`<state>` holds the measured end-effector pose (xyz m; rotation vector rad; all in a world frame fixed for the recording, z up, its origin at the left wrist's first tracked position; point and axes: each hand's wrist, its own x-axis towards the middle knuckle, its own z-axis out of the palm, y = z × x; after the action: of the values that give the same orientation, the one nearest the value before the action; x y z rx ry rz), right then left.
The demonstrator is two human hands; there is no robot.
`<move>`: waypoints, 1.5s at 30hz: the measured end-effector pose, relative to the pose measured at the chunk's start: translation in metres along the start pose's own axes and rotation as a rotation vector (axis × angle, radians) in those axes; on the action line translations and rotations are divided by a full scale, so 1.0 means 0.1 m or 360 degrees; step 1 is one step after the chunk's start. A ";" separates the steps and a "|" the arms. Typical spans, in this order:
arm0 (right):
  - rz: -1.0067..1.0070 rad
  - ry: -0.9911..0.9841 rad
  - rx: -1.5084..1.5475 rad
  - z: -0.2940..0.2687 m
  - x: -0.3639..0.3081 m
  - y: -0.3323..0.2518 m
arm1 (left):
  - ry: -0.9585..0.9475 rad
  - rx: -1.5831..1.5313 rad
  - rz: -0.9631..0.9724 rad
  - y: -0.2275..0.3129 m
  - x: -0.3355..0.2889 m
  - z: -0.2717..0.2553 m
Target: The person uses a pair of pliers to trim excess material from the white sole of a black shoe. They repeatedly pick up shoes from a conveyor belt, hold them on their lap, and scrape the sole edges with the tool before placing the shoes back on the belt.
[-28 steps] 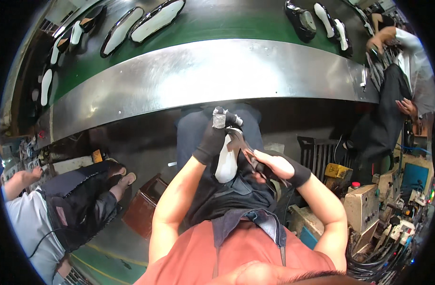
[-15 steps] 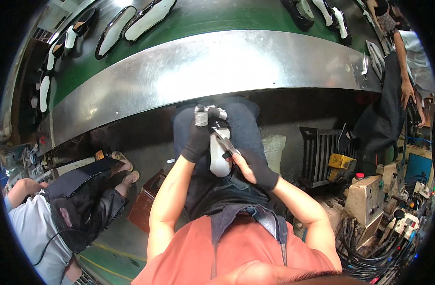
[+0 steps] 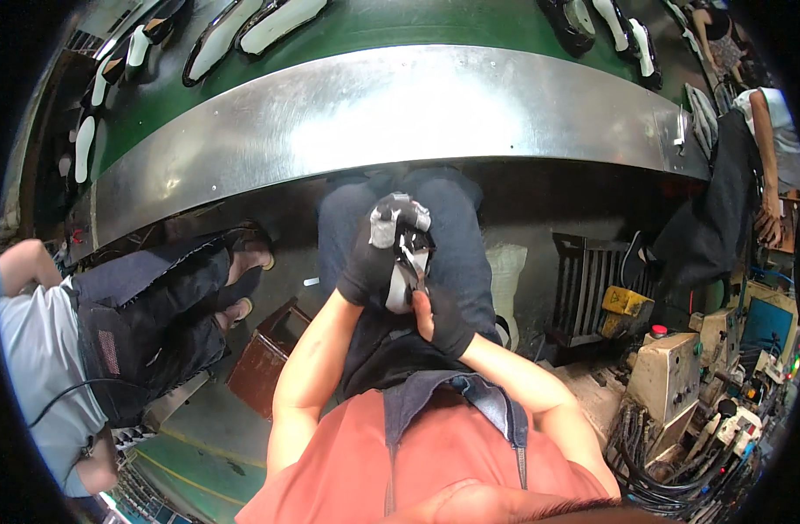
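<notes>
Steadiness seemed key: the black-gloved, silver-taped left hand (image 3: 378, 249) clasped the white-soled, glossy black shoe (image 3: 399, 294) at twelve o'clock, with the black-gloved right hand (image 3: 446, 321) close at its five o'clock, grasp unclear.

My gloves (image 3: 453, 327) are black, my shirt (image 3: 330, 454) salmon-red, my trousers (image 3: 465, 244) dark blue, the shoe (image 3: 399, 293) I hold black and white.

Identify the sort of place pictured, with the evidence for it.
Most likely a shoe factory workshop: several black shoes lie along a green work surface, white undersides showing; the person's left hand grips another shoe; and an industrial control box stands at the right.
</notes>
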<state>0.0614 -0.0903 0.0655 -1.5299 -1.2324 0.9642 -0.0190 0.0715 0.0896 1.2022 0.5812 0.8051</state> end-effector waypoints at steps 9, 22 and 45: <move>-0.0435 -0.0765 -0.0324 -0.50 -0.82 0.24 | 0.0401 0.0106 -0.0233 0.06 -0.94 0.18; -0.0893 -0.0908 -0.0584 -0.62 -0.83 0.42 | 0.0107 -0.0539 -0.0861 -0.31 -1.16 0.07; 0.0622 -0.0767 0.0276 -0.81 -0.17 -0.53 | 0.0050 -0.0416 -0.0353 0.14 -0.14 -0.06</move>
<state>0.1205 -0.1168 0.1387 -1.4732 -1.1462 1.7285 -0.0354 0.0661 0.1007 0.8709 0.6028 0.6883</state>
